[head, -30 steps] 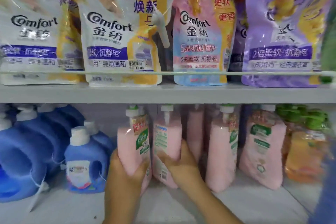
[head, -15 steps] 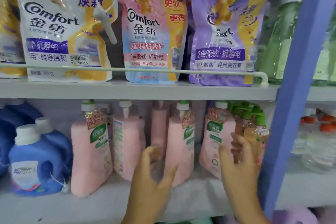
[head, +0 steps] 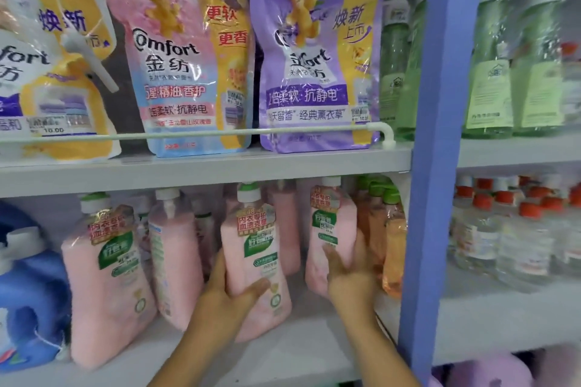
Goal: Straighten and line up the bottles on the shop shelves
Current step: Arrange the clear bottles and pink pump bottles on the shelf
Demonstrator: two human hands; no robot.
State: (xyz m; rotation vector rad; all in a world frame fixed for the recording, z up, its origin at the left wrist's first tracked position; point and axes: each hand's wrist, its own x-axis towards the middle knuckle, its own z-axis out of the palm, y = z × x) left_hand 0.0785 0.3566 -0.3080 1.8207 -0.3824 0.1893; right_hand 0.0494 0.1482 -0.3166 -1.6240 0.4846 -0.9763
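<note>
On the lower shelf [head: 283, 352], starting at far left: blue jug [head: 31, 298] sitting against the first pink bottle [head: 107, 286], label facing out. Next along, second pink bottle [head: 174, 261] turned sideways, label edge-on, probably needing a twist later. Then left hand [head: 226, 295] gripping the third pink bottle [head: 254, 261] low down, fingers behind its left flank, thumb curled across the front. Further right, right hand [head: 352, 273] pressing the fourth pink bottle [head: 330, 239], fingers spread flat along its right side, thumb on the front; bottle tilting slightly.

Doing this well likely meaning: keeping both grips low, rotating labels forward, sliding bases to the shelf's front edge rather than lifting, matching gaps between neighbours.

Watching the edges: upper shelf lip [head: 204, 173] sitting just above the pump caps, so little headroom for lifting. Orange bottles [head: 393, 254] crowding just beside the right hand, blue upright post [head: 437, 166] beyond, leaving scant room rightward. Bare shelf surface lying in front of the bottles.
</note>
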